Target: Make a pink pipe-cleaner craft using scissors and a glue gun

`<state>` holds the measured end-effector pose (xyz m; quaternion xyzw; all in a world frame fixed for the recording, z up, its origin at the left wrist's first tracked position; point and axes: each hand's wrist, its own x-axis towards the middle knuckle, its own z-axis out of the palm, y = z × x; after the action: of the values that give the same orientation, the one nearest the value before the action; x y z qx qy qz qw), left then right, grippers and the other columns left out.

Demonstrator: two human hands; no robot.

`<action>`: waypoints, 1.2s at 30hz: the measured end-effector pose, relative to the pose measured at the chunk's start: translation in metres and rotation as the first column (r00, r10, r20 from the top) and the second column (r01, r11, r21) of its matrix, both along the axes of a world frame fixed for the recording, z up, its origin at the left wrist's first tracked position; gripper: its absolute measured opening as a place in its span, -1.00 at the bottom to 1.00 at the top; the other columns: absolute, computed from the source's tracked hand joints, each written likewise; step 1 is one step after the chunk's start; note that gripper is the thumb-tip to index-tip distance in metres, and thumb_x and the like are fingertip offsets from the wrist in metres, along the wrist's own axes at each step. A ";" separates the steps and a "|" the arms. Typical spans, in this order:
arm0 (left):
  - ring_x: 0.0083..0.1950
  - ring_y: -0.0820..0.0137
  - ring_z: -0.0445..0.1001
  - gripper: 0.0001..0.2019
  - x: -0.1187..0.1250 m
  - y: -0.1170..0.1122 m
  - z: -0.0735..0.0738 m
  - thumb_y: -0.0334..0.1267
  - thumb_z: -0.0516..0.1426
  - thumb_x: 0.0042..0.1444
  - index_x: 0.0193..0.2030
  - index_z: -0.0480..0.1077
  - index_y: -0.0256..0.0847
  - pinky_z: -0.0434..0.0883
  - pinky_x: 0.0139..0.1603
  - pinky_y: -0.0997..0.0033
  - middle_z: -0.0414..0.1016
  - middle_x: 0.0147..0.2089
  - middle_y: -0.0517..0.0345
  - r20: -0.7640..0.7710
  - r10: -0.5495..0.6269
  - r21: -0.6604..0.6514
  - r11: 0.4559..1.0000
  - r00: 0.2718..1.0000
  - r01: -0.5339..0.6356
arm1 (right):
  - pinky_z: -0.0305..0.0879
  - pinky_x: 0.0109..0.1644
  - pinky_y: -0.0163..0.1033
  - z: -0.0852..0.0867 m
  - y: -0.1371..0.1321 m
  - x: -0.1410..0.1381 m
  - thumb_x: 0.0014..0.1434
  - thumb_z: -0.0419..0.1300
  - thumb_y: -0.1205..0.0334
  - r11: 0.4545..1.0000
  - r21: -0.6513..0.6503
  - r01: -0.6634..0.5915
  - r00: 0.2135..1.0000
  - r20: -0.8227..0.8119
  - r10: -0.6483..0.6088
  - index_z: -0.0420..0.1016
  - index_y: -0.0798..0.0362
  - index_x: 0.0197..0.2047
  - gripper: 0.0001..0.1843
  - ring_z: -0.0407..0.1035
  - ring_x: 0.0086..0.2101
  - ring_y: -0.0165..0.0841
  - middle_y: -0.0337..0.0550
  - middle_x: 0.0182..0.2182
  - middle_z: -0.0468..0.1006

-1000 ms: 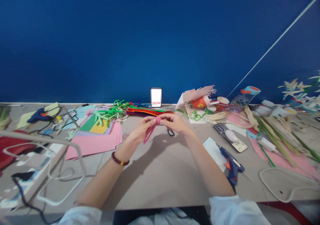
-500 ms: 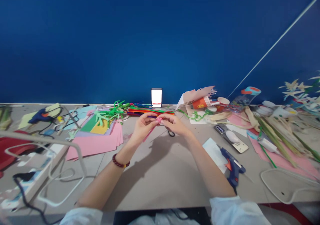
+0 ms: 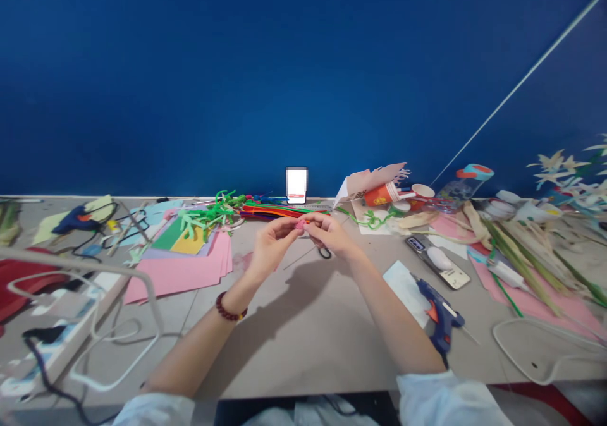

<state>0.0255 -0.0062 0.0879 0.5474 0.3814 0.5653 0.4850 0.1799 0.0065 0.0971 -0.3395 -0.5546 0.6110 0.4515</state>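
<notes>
Grips clamped, left hand (image 3: 272,247), right hand (image 3: 331,234), on fuzzy pink pipe-cleaner curl (image 3: 300,224)

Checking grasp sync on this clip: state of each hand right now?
Left hand: closed, pinching a small pink pipe cleaner coil at the fingertips.
Right hand: closed, pinching the same coil.

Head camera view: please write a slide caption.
Left hand and right hand pinch pink pipe cleaner above a craft table.
</notes>
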 end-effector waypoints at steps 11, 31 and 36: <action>-0.36 0.40 0.54 -0.74 0.000 0.005 0.005 -0.27 0.36 -0.22 -0.34 0.47 -0.26 0.48 -0.16 0.34 0.58 -0.38 0.11 0.248 -0.083 -0.163 0.979 0.965 0.126 | -0.16 -0.62 -0.40 -0.006 0.003 0.006 -0.09 0.34 0.02 0.993 -0.117 -0.001 0.993 -0.121 -0.013 0.33 0.03 -0.40 -0.66 0.03 -0.68 -0.57 -0.43 -0.70 0.20; -0.38 0.43 0.55 -0.75 -0.003 0.006 0.004 -0.29 0.35 -0.19 -0.34 0.45 -0.25 0.49 -0.19 0.41 0.58 -0.40 0.14 0.303 -0.173 -0.171 0.958 0.937 0.232 | -0.24 -0.64 -0.44 -0.002 0.003 0.007 -0.10 0.36 0.12 0.985 -0.141 -0.104 0.982 -0.174 0.078 0.28 0.03 -0.42 -0.67 -0.03 -0.70 -0.63 -0.44 -0.66 0.23; -0.38 0.41 0.56 -0.73 -0.003 0.007 0.003 -0.27 0.35 -0.20 -0.34 0.44 -0.26 0.49 -0.19 0.38 0.58 -0.39 0.13 0.302 -0.148 -0.179 0.961 0.942 0.208 | -0.24 -0.64 -0.42 -0.003 0.004 0.005 -0.14 0.38 0.11 0.994 -0.110 -0.026 0.997 -0.081 0.018 0.38 0.09 -0.44 -0.70 -0.06 -0.70 -0.64 -0.38 -0.64 0.31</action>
<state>0.0220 0.0011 0.0908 0.4386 0.3132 0.5488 0.6391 0.1852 0.0103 0.0937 -0.3333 -0.5051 0.6589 0.4469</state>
